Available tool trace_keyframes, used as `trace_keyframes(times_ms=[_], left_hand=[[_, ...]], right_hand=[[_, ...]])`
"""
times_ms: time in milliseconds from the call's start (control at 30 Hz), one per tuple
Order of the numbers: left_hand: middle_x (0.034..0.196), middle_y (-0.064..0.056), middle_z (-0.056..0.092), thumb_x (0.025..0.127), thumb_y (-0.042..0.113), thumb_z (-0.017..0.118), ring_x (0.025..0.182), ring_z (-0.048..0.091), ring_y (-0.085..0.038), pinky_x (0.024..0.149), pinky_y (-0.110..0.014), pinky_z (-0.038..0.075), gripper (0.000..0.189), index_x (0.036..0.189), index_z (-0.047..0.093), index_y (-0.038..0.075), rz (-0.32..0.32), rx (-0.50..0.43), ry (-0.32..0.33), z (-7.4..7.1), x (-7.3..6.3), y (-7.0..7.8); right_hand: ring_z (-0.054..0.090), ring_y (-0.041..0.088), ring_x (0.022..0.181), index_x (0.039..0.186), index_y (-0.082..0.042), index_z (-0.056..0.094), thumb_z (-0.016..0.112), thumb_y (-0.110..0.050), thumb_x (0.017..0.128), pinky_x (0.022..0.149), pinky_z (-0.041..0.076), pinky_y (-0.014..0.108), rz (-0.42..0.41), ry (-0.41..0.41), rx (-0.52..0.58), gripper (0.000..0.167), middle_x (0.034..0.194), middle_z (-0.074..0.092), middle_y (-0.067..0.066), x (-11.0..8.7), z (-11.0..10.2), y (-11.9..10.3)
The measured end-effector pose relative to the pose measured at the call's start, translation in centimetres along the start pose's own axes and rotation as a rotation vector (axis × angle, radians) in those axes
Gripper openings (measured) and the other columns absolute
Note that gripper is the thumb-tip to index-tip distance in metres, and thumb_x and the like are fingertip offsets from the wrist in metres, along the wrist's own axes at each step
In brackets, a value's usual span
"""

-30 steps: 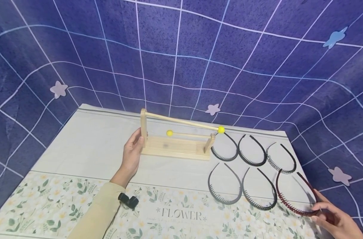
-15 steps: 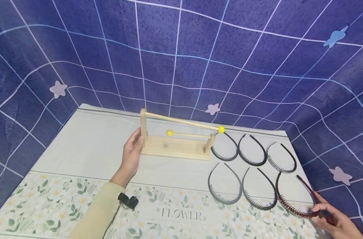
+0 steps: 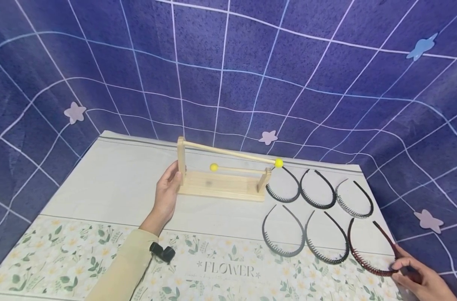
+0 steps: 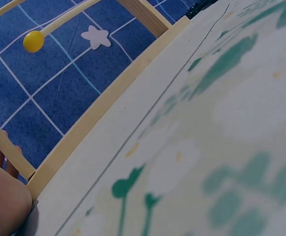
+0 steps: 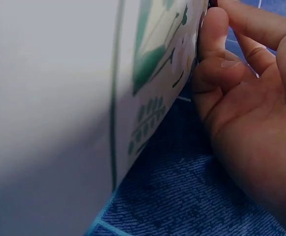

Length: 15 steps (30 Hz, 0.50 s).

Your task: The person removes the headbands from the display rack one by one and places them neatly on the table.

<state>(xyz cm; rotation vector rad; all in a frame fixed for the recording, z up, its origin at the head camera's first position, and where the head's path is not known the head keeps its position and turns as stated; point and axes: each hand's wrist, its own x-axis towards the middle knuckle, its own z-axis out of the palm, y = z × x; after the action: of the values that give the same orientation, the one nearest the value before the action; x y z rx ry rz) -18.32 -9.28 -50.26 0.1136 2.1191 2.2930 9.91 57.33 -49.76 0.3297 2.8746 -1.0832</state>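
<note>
A wooden stand [image 3: 221, 186] has two upright posts, each bearing a rod tipped with a yellow ball. My left hand [image 3: 166, 192] holds the taller left post near its base; in the left wrist view that hand [image 4: 5, 191] sits at the post's foot. At the table's right edge, my right hand [image 3: 420, 278] pinches the right side of a dark red toothed headband [image 3: 367, 267], which lies on the cloth. The right wrist view shows the curled fingers of the right hand [image 5: 246, 98] by the table edge, the headband mostly out of sight.
Several other toothed headbands lie in two rows right of the stand, including a black one [image 3: 318, 206], a grey one [image 3: 283, 251] and a partly clear one [image 3: 354, 214]. A flowered cloth [image 3: 100, 267] covers the table front. Blue gridded fabric [image 3: 228, 75] rises behind.
The dark red headband has slid slightly toward the front edge, with my right hand on it. My left hand and the stand have stayed in place.
</note>
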Motion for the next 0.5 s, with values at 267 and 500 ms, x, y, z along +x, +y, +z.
trace_keyframes(times_ms=[267, 500], left_hand=[[0.177, -0.005, 0.039, 0.120, 0.031, 0.043, 0.164, 0.037, -0.023, 0.130, -0.025, 0.038, 0.058, 0.175, 0.033, 0.016, 0.012, -0.023, -0.003, 0.0, 0.2, -0.2], [0.176, -0.003, 0.039, 0.120, 0.032, 0.043, 0.164, 0.037, -0.022, 0.130, -0.025, 0.039, 0.058, 0.175, 0.033, 0.016, 0.019, -0.022, -0.005, -0.2, 0.1, -0.3]], right_hand=[[0.045, 0.007, 0.053, 0.115, 0.003, 0.064, 0.074, 0.010, 0.099, 0.045, 0.047, 0.030, -0.027, 0.026, 0.040, 0.020, 0.165, 0.020, -0.039, -0.3, 0.2, 0.4], [0.040, 0.006, 0.048, 0.114, -0.013, 0.070, 0.075, 0.013, 0.097, 0.039, 0.045, 0.030, -0.059, 0.037, 0.063, 0.032, 0.150, 0.029, 0.056, 0.1, 0.1, -0.5]])
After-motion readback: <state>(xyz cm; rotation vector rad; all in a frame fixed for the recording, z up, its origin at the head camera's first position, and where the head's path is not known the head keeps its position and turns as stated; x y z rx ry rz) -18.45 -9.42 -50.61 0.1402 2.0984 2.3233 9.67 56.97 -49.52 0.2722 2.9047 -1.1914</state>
